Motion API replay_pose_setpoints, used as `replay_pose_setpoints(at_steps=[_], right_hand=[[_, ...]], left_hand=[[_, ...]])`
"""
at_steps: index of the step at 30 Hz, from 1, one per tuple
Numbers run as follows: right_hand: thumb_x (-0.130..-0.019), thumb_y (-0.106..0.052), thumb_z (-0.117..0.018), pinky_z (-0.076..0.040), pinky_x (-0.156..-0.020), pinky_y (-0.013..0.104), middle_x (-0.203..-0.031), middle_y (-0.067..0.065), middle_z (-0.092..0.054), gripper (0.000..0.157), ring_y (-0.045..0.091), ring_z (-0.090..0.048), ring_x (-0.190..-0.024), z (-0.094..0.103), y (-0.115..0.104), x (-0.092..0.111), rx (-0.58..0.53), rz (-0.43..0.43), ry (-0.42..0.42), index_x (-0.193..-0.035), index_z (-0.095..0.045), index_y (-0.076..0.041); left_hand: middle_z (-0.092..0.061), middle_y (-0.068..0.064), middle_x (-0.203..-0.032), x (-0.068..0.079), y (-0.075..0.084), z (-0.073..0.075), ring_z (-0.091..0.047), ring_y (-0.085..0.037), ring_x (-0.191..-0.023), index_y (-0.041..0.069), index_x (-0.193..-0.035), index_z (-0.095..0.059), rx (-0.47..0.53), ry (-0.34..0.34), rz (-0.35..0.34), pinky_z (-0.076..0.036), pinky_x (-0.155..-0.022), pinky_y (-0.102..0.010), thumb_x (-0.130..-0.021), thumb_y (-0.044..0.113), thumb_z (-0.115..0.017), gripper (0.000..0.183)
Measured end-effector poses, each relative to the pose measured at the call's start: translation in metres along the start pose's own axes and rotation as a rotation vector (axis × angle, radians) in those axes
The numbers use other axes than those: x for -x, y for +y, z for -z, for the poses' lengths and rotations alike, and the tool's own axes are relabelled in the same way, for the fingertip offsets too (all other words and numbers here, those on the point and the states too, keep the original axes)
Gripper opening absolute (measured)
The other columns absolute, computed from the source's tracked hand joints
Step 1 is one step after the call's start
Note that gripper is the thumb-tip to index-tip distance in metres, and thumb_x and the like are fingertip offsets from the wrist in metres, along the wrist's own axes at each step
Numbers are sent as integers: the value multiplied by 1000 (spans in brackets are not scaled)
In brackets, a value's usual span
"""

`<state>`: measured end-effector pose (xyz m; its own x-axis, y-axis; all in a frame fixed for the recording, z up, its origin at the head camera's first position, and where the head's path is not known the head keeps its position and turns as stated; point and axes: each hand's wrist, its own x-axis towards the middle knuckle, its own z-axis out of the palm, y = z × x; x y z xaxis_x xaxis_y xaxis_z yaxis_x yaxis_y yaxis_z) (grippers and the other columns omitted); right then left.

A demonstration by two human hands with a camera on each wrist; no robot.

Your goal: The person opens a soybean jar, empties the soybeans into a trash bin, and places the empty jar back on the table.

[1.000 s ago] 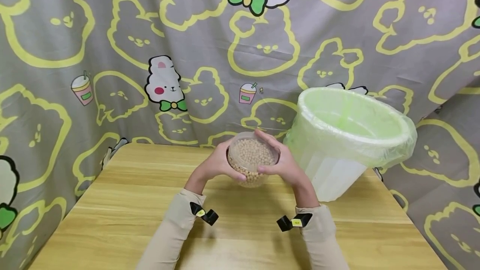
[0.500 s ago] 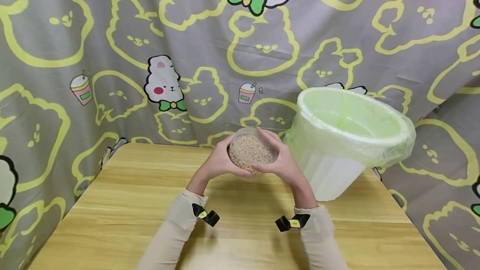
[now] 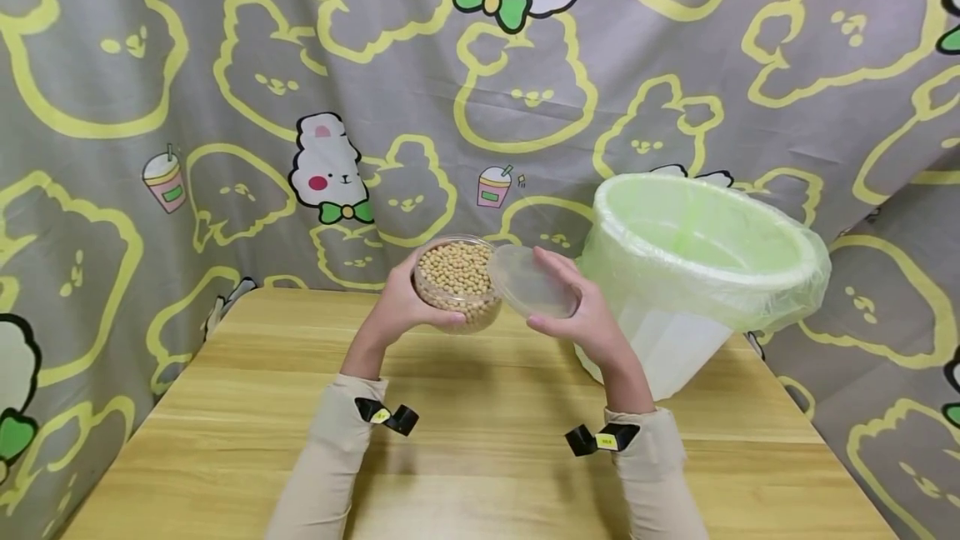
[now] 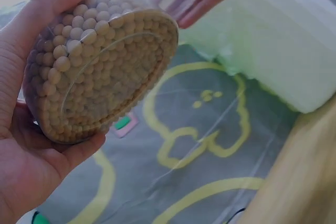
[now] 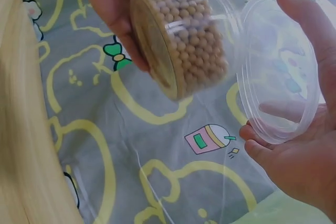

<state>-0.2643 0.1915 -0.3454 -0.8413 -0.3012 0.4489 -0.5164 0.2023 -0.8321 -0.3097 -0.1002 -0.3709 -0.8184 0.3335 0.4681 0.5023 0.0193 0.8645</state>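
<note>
My left hand [image 3: 396,305] grips a clear round plastic jar [image 4: 113,72] from its left side, thumb in front. Small pale soybeans [image 3: 459,270] fill the jar nearly to its uncovered mouth. It is held above the table, its mouth facing up in the head view. Just to the right, my right hand [image 3: 592,315] holds the translucent round lid [image 3: 534,280] by the edge, between thumb and fingers. The lid tilts down to the right, its left edge close by the jar's rim; in the right wrist view the lid [image 5: 278,72] stands just off the jar's mouth.
A white bin [image 3: 660,348] with a pale green plastic liner [image 3: 787,290] folded over its rim stands at the right, close behind my right hand. Below is a wooden table [image 3: 465,473]. A grey patterned curtain [image 3: 420,82] hangs behind it.
The lid has come off the jar. My left hand has moved left with the jar, while my right hand has moved right with the lid, and the beans now show uncovered.
</note>
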Motion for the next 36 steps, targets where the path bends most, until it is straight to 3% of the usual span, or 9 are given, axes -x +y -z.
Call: replay_pose_setpoints(at_steps=[9, 15, 17, 22, 30, 36], right_hand=[[-74, -7, -87, -40, -106, 17, -159, 2, -43, 89, 22, -38, -144, 3, -2, 1, 74, -9, -38, -153, -49, -20], [-71, -20, -93, -39, -115, 47, -158, 0, -44, 94, 25, -42, -143, 2, 2, 1, 233, -37, -100, -153, -48, -24], [-70, -26, -94, -37, -115, 55, -159, 1, -43, 96, 29, -43, -143, 0, 5, 1, 285, -53, -128, -154, -47, -23], [-67, -37, -95, -40, -113, 59, -158, 4, -41, 102, 32, -46, -140, -6, 19, 7, 380, -113, -197, -155, -45, -23], [-66, -45, -95, -37, -114, 66, -160, 16, -35, 107, 44, -37, -146, -12, 41, 20, 424, -251, -269, -155, -44, -16], [-66, -45, -95, -38, -112, 66, -159, 24, -34, 109, 48, -38, -143, -13, 57, 27, 461, -281, -314, -155, -43, -8]], left_hand=[[-54, -6, -145, 4, 6, 27, -55, -24, -130, 22, -150, -47, 38, 89, -23, -51, -106, -30, -62, -1, -94, 102], [-52, -8, -146, 8, 11, 37, -55, -23, -130, 20, -151, -46, 34, 127, -19, -51, -104, -28, -62, -2, -94, 103], [-52, -8, -146, 9, 12, 38, -55, -23, -130, 20, -151, -46, 35, 128, -20, -51, -105, -28, -62, -2, -94, 103], [-51, -9, -146, 9, 14, 38, -54, -24, -130, 20, -152, -45, 35, 118, -18, -51, -104, -28, -63, -2, -94, 104], [-52, -7, -146, 9, 14, 37, -54, -23, -131, 20, -151, -46, 9, 117, -22, -50, -106, -31, -62, -1, -95, 104], [-53, -6, -146, 9, 13, 37, -54, -23, -131, 21, -151, -47, -2, 114, -36, -50, -108, -35, -61, 1, -96, 104]])
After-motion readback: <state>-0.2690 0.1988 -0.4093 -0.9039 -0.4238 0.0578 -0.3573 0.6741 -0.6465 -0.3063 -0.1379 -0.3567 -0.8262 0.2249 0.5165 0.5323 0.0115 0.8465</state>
